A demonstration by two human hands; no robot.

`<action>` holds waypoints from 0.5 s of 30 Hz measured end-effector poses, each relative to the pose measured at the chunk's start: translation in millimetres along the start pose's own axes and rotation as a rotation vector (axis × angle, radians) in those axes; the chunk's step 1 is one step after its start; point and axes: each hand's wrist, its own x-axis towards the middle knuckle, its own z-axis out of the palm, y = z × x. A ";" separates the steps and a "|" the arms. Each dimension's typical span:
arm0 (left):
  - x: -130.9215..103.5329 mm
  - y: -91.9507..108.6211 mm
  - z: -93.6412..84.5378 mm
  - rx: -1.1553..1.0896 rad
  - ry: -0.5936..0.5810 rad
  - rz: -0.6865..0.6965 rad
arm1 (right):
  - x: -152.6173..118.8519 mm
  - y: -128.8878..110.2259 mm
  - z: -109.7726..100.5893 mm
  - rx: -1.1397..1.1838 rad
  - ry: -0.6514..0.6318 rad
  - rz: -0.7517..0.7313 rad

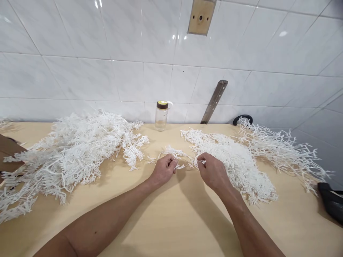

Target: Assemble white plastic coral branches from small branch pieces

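My left hand is closed, thumb and forefinger pinching a thin white branching plastic piece that spreads out behind the fingers. To the right, my right hand is also closed, with a small bit of white plastic showing at its fingertips. That hand is at the left edge of a dense heap of short white plastic pieces and hides part of it. A bigger pile of white branching plastic pieces spreads across the left of the table, apart from my left hand.
On the wooden table, a clear bottle with a dark lid stands near the tiled wall. Looser white branches lie at the right, by a black curved object and a black object. A metal bracket leans at the wall.
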 end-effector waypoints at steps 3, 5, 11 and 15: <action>-0.6 -0.7 0.3 0.021 -0.010 0.016 | 0.4 5.3 -3.8 -0.048 0.007 -0.006; -0.5 -1.3 0.5 0.024 -0.010 0.033 | -2.1 -2.0 -5.0 0.069 0.000 -0.045; 0.1 -0.9 0.9 0.016 -0.006 0.047 | -13.6 -32.7 4.5 0.299 -0.136 -0.236; 1.3 -2.2 1.4 0.019 -0.023 0.044 | -16.5 -34.1 11.6 0.263 -0.172 -0.249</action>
